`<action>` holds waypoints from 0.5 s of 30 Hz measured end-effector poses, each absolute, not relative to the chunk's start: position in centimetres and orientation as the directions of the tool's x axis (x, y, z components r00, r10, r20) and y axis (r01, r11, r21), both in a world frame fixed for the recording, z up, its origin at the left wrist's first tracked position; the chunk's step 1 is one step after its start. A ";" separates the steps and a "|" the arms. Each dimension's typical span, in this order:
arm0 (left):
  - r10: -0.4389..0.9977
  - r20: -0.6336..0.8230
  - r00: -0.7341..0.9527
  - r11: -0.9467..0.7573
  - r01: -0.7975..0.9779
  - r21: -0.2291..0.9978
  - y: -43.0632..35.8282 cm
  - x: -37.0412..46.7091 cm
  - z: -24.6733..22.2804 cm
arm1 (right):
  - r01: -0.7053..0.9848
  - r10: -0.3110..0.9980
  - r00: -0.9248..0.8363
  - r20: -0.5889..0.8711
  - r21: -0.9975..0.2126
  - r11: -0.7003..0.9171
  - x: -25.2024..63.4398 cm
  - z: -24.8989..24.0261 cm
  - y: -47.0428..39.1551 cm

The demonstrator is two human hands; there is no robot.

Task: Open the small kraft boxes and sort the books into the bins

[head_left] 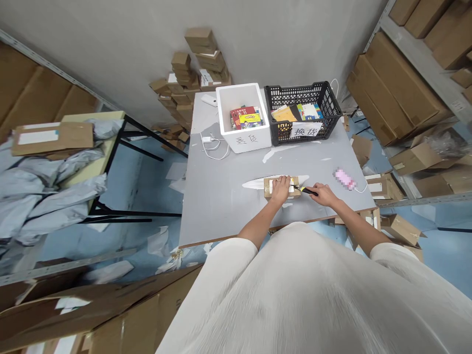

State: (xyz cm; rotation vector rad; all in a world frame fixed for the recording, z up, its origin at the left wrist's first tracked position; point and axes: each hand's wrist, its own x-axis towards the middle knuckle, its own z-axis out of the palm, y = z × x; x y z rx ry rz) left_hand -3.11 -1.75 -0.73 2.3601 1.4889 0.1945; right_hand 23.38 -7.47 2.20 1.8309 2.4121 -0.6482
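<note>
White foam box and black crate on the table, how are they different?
The white box has solid walls, the black crate latticed ones. The white box bears handwriting directly on its wall, while the black crate bears it on a white sheet. Both stand open-topped with colourful items inside.

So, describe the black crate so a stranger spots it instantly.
Find the gray table, then look along its far edge. The crate stands there on the right, black with holed sides and a paper sign, unlike the white box beside it.

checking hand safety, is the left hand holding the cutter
No, the left hand presses on the small cardboard box, while the right hand grips the cutter.
</note>
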 end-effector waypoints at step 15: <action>0.921 -0.021 0.389 -0.354 0.858 0.372 -2.1 -3.3 -0.8 | 0.928 0.991 0.074 -0.109 -0.357 -0.108 27.0 -1.1 -8.5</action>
